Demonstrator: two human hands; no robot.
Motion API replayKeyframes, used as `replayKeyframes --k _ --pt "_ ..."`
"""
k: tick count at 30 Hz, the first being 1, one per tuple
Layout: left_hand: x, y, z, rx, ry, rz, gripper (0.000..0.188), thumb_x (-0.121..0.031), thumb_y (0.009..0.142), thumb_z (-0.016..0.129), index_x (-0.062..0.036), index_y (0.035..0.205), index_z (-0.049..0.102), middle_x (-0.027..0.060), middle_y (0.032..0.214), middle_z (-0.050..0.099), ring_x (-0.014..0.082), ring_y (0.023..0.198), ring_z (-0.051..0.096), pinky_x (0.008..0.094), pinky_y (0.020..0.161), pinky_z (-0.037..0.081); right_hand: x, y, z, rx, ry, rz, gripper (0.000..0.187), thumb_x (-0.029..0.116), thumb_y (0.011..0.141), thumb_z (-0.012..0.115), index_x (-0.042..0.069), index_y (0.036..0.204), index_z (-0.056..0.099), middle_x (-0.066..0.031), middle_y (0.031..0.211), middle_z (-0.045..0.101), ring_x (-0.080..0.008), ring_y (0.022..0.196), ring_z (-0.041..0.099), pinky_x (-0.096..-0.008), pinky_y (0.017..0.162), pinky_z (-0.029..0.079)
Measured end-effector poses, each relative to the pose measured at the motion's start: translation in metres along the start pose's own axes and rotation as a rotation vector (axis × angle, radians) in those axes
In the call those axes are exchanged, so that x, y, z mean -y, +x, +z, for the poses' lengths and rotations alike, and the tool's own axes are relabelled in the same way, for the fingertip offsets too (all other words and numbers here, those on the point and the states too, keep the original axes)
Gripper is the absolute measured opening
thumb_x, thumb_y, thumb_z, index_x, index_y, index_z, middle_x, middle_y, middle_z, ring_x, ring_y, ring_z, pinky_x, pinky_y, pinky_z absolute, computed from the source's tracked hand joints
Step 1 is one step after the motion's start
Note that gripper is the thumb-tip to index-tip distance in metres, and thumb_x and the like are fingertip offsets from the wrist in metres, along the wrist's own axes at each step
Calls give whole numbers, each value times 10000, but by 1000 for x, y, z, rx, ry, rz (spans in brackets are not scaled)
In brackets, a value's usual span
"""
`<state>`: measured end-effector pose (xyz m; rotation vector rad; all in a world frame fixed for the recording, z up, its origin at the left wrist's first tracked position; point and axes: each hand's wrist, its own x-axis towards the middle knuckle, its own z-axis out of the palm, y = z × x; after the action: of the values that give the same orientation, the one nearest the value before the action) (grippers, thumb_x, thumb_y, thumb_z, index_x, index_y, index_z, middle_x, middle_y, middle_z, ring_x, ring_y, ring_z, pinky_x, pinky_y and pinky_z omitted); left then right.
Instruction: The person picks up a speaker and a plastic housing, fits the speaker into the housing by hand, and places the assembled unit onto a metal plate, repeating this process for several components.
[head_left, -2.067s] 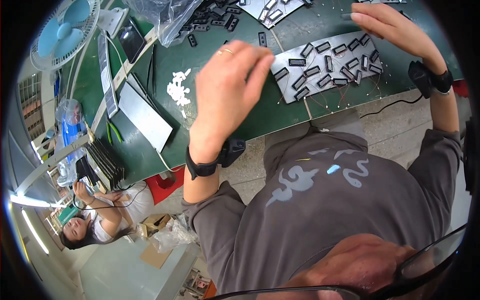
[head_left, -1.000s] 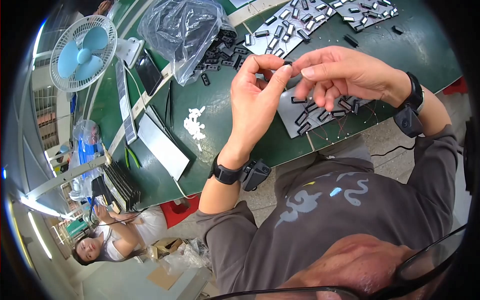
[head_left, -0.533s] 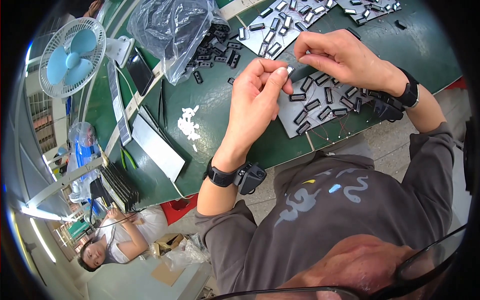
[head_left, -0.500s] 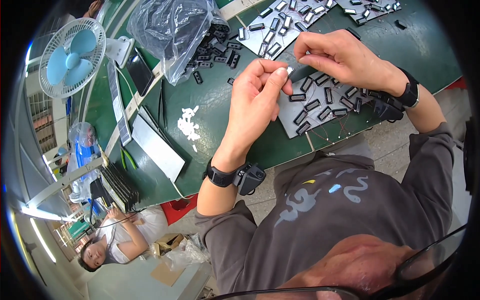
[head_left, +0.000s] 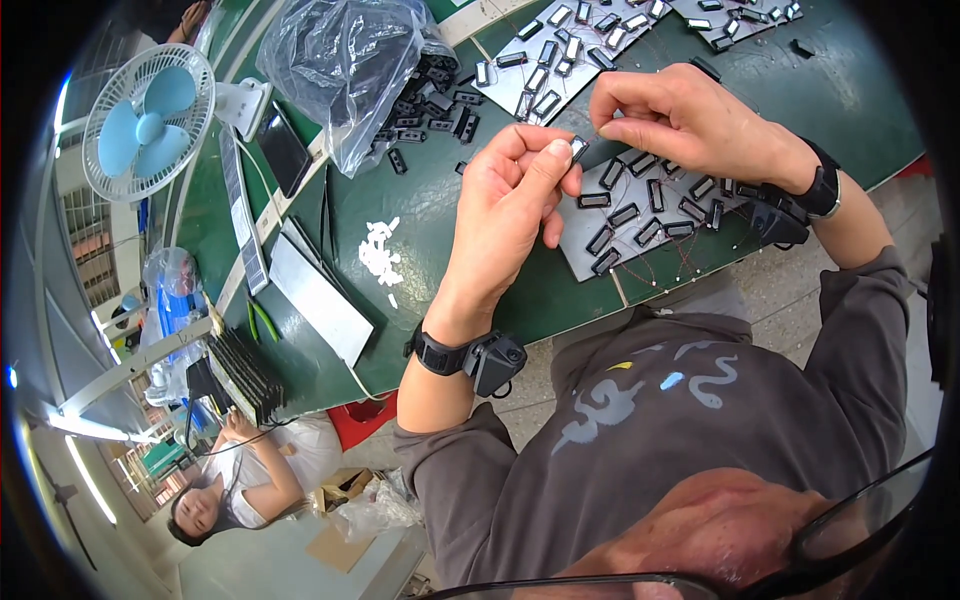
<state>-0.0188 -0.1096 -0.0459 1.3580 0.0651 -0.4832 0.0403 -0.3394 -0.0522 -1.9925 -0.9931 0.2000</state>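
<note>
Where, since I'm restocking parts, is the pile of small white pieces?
In the head view, the white pile lies left of centre on the green table, between the left hand and the silvery sheet.

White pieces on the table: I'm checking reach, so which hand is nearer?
The left. The left hand is to the right of the white pieces, not touching them; the right hand is farther right, beyond the left hand.

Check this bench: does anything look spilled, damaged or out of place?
No damage shows. Small white pieces lie loosely heaped on the table, and a black part lies apart from the pile by the plastic bag: untidy, perhaps, but not clearly spilled.
</note>
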Motion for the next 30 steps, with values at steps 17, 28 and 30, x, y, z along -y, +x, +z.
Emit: replayKeyframes --k 17,28,30 --pt "5 -1 3 -66 185 105 203 -180 1009 613 9 1084 617 57 823 669 40 564 501 190 483 425 3 -4 14 -113 204 67 99 65 923 666 9 1004 668 -14 850 636 -89 683 528 -235 625 441" --pt "7 -1 4 -69 192 104 195 -169 1007 606 9 1086 603 38 804 676 36 543 504 185 479 406 5 -1 9 -51 92 41 69 8 856 674 0 904 625 -33 801 601 -123 708 572 -269 613 456" --pt "7 0 5 -73 190 102 190 -164 1006 602 10 1082 593 29 792 678 34 532 501 184 474 398 2 -1 11 -87 62 -40 74 -1 841 674 2 896 623 -43 801 598 -142 709 575 -276 601 455"
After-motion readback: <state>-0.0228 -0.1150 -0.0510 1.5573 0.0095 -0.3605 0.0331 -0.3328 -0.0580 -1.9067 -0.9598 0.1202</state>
